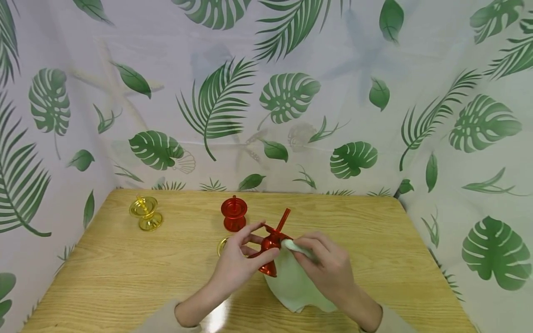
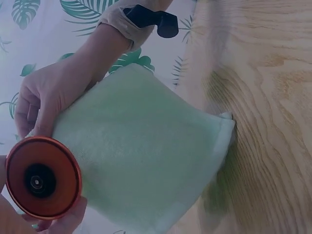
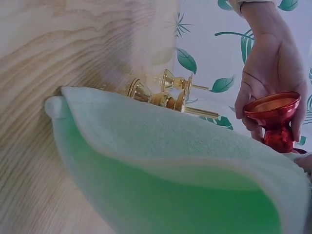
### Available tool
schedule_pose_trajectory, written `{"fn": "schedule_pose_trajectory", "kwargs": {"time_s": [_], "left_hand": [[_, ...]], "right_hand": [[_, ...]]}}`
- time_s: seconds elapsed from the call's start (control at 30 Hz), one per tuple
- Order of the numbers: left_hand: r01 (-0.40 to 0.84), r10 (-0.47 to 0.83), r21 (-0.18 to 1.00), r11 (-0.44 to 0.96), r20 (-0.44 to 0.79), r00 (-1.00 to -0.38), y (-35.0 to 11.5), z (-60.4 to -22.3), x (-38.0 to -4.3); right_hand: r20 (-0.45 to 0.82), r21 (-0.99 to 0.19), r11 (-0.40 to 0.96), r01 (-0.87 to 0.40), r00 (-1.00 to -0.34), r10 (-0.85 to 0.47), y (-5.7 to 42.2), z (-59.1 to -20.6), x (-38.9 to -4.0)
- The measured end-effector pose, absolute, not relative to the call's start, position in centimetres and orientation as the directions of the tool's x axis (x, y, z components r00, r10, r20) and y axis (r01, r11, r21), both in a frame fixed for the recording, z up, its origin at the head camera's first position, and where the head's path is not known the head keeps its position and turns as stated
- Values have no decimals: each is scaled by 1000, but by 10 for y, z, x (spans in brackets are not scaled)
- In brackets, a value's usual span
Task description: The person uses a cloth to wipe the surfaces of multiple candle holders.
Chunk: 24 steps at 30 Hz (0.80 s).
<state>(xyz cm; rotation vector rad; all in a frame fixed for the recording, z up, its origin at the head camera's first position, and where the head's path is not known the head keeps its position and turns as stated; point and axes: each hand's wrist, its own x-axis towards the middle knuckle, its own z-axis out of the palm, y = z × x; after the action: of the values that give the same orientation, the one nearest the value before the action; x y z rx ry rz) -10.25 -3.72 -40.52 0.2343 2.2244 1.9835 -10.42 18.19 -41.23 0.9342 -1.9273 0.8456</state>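
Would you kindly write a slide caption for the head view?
Left hand holds a red candlestick; right hand holds a pale green cloth against it.

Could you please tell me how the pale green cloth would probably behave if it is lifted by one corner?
The pale green cloth is probably floppy, since it droops below the right hand. It may not be slippery: its surface looks matte and slightly textured.

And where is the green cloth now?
In the head view, the green cloth is pinched in the right hand, low, just right of centre, beside the red holder that the left hand grips.
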Motion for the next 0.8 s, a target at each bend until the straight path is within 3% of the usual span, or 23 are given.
{"fn": "schedule_pose_trajectory", "kwargs": {"time_s": [0.17,0.53,0.8], "left_hand": [[103,141,971,217,73,-987,-36,-403,-100],[324,100,813,484,316,-944,-33,-401,-102],[323,103,802,502,315,-944,-35,-402,-101]], "right_hand": [[876,-192,515,-835,-383,-294,179,-409,-102],[821,-186,582,-792,-451,-351,161,-388,-104],[805,-182,610,-771,-473,-359,156,-385,-101]]}}
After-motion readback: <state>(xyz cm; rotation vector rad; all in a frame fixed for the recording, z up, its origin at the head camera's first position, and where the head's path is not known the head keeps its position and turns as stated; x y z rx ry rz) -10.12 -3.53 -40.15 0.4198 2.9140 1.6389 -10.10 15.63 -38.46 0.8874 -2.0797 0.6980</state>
